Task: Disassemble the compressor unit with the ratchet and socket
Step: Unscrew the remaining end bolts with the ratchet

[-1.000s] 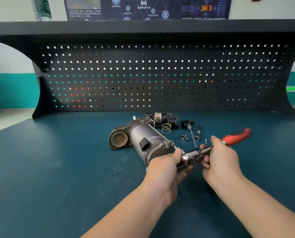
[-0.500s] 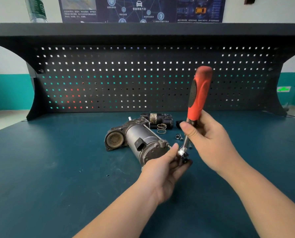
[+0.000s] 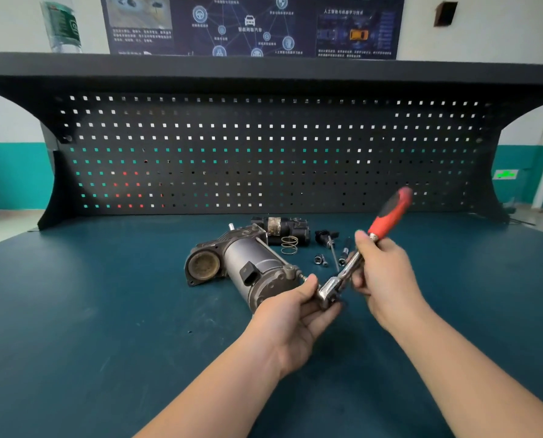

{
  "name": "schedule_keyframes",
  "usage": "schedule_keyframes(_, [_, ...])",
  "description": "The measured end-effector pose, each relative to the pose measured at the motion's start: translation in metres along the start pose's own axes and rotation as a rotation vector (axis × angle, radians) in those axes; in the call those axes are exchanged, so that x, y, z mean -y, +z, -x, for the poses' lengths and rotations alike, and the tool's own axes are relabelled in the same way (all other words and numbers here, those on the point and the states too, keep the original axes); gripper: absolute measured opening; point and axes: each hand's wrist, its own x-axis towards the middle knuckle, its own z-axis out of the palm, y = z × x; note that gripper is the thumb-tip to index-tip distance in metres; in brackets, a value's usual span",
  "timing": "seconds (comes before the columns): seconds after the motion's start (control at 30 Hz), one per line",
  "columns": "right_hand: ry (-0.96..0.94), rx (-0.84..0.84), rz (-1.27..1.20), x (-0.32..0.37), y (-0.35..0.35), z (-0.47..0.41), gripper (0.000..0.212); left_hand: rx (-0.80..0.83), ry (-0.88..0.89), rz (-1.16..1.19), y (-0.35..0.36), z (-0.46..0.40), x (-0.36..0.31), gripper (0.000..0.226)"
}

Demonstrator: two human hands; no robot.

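Turning long bolt at near end of compressor, mid frame on worktop. Compressor's long side points up-left, away from hands. Left hand, nearer, pinches ratchet head; right hand grips shaft below red handle, which points up-right.

wall poster, Chinese text, "智能网联汽车"
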Motion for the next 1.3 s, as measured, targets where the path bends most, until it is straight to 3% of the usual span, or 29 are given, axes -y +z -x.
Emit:
schedule_keyframes(0.07, [-0.367, 0.109, 0.245, 0.009, 0.001, 0.007, 0.018, -0.001, 0.010, 0.004, 0.000, 0.000, 0.001, 0.023])
schedule_keyframes(0.13, [-0.609, 0.248, 0.357, 0.012, 0.002, 0.016, 0.010, 0.015, 0.019, 0.007, -0.001, -0.001, 0.003, 0.023])
schedule_keyframes(0.27, [-0.810, 0.356, 0.481, 0.011, 0.007, 0.027, 0.012, 0.078, 0.038, -0.052, -0.002, 0.001, 0.002, 0.012])
schedule_keyframes(0.37, [-0.653, 0.144, 0.345, 0.004, 0.006, 0.015, 0.018, 0.033, 0.041, -0.011, 0.000, 0.000, 0.003, 0.012])
schedule_keyframes(0.47, [-0.099, -0.102, 0.172, -0.012, 0.000, -0.007, 0.027, -0.015, 0.051, -0.006, 0.004, 0.000, 0.003, 0.013])
schedule_keyframes(0.53, [0.261, -0.090, -0.140, -0.021, -0.002, -0.013, 0.025, -0.015, 0.037, -0.047, 0.007, -0.001, 0.003, 0.017])
schedule_keyframes(0.57, [0.318, -0.081, -0.174, -0.022, -0.002, -0.014, 0.023, -0.022, 0.025, -0.063, 0.010, -0.003, 0.002, 0.018])
schedule_keyframes(0.63, [0.180, -0.081, -0.008, -0.020, -0.004, -0.016, 0.023, -0.065, 0.003, -0.065, 0.016, -0.011, 0.001, 0.016])
schedule_keyframes(0.77, [-0.386, 0.031, 0.301, 0.004, -0.011, -0.008, 0.017, -0.152, -0.015, -0.030, 0.029, -0.028, 0.006, 0.022])
schedule_keyframes(0.83, [-0.600, 0.187, 0.392, 0.009, -0.011, 0.001, 0.008, -0.102, 0.011, -0.016, 0.029, -0.033, 0.011, 0.027])
schedule_keyframes(0.9, [-0.744, 0.286, 0.525, 0.009, -0.009, 0.006, 0.013, -0.004, 0.058, -0.044, 0.026, -0.031, 0.015, 0.024])
schedule_keyframes(1.07, [-0.670, 0.274, 0.491, 0.005, -0.004, 0.009, 0.025, 0.008, 0.094, -0.064, 0.022, -0.028, 0.017, 0.015])
schedule_keyframes(1.2, [-0.553, 0.057, 0.324, 0.001, -0.009, -0.003, 0.011, -0.043, 0.055, -0.001, 0.023, -0.029, 0.016, 0.011])
schedule_keyframes(1.3, [-0.222, -0.093, 0.114, -0.008, -0.022, -0.023, 0.020, -0.073, 0.040, -0.002, 0.022, -0.031, 0.016, 0.010])
